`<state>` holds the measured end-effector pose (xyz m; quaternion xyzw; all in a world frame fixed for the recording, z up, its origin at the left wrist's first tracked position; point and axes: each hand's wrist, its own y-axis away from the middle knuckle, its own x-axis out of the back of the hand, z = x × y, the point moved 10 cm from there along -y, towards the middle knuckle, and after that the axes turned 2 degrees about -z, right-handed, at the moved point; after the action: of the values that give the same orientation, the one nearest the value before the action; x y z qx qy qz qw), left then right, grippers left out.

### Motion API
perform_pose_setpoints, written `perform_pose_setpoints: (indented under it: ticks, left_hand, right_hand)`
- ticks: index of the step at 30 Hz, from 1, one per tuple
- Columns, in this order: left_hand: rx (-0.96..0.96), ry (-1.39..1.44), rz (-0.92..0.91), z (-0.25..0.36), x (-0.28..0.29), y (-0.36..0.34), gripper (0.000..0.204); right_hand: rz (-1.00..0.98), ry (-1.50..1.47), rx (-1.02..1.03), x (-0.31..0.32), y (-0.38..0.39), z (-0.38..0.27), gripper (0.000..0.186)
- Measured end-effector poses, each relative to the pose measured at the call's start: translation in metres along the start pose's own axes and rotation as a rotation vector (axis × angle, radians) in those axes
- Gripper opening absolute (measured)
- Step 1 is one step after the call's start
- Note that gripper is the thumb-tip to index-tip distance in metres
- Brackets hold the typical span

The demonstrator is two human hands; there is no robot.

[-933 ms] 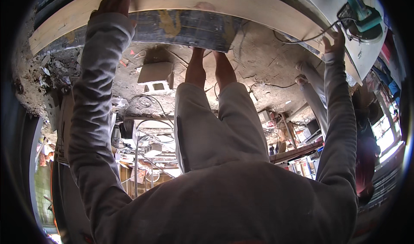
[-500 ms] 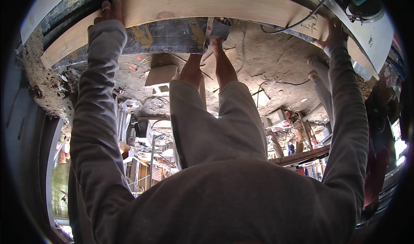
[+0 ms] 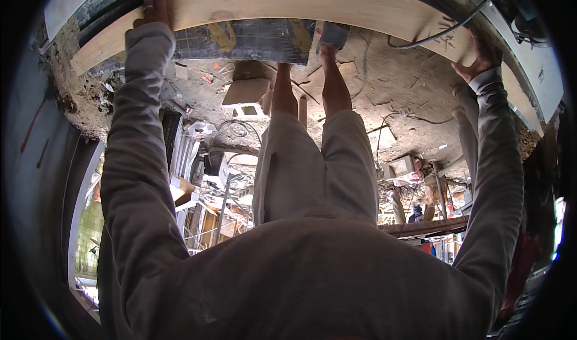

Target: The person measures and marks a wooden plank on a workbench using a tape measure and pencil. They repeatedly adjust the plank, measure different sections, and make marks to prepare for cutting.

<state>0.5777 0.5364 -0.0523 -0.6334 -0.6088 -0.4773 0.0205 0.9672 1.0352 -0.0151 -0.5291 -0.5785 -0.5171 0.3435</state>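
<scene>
A long pale wooden board point(image 3: 288, 2) lies across the far side of the view, bowed by the lens. Near its left end, my left hand point(image 3: 154, 12) is closed over it, fingers together and reaching to the far edge. Toward the right end, my right hand point(image 3: 481, 58) grips the same board, its thumb at the near edge and its fingers partly hidden in shadow. Beneath the board shows a dark panel point(image 3: 252, 42) with brown smears and faint grid lines.
A black cable point(image 3: 415, 44) crosses the board near my right hand. A white panel point(image 3: 529, 69) lies at the far right. On the dirt floor sits a concrete block point(image 3: 247, 96). Another person's leg point(image 3: 466, 120) stands beside my right arm.
The whole view has shifted, so the floor, block and my legs appear farther right. Both hands stay on the board, at about the same places along it.
</scene>
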Motion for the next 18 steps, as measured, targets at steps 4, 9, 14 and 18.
perform_pose_setpoints:
  ticks: [4, 9, 14, 18]
  left_hand:
    - [-0.011, 0.028, 0.145, -0.059, -0.008, -0.013, 0.089]
    - [-0.007, 0.078, 0.160, -0.109, -0.040, -0.039, 0.088]
    - [-0.002, 0.134, 0.158, -0.146, -0.066, -0.061, 0.087]
    - [-0.060, 0.169, 0.156, -0.128, -0.065, -0.059, 0.089]
  right_hand:
    - [0.001, 0.073, -0.009, -0.008, -0.022, -0.038, 0.089]
    - [0.085, 0.102, 0.058, -0.001, -0.051, -0.097, 0.086]
    - [0.070, 0.069, 0.028, -0.005, -0.078, -0.116, 0.088]
    - [-0.044, 0.176, 0.001, -0.024, -0.088, -0.102, 0.091]
